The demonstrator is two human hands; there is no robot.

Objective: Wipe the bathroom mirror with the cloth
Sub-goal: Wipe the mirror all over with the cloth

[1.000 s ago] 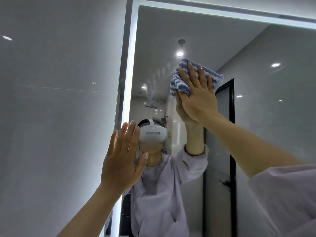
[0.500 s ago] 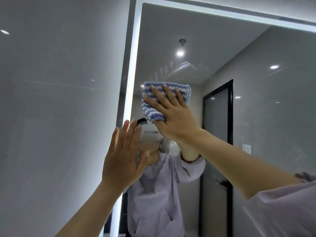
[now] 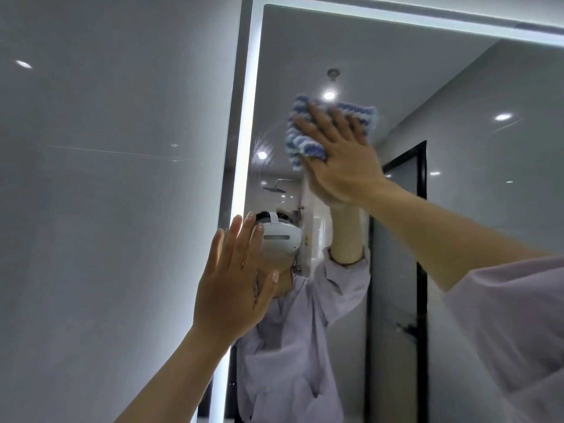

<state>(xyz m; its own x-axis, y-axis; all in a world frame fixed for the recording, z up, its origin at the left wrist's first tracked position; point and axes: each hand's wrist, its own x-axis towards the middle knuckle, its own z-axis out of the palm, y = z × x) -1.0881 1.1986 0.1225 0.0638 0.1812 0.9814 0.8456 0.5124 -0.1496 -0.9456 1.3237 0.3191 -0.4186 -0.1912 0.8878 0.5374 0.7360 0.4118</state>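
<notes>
Right hand (image 3: 341,157) has swung the cloth (image 3: 300,138) back up, from mid-glass half a second ago to the upper part of the mirror (image 3: 427,87), beside the reflected ceiling light (image 3: 329,95). Fingers are spread flat, pressing the cloth to the glass, not gripping. Left hand (image 3: 232,288) is flat, fingers straight, by the lit edge (image 3: 248,117). Looks like up-down scrubbing; lower glass likely pending.

Cloth pressed on mirror under right hand
Blue-and-white zigzag cloth (image 3: 300,138) lies flat on the glass beneath the right hand (image 3: 341,160), its edges showing above and left of the fingers. Mirror (image 3: 396,71) is upright, with lit strips along its top and left edges.
</notes>
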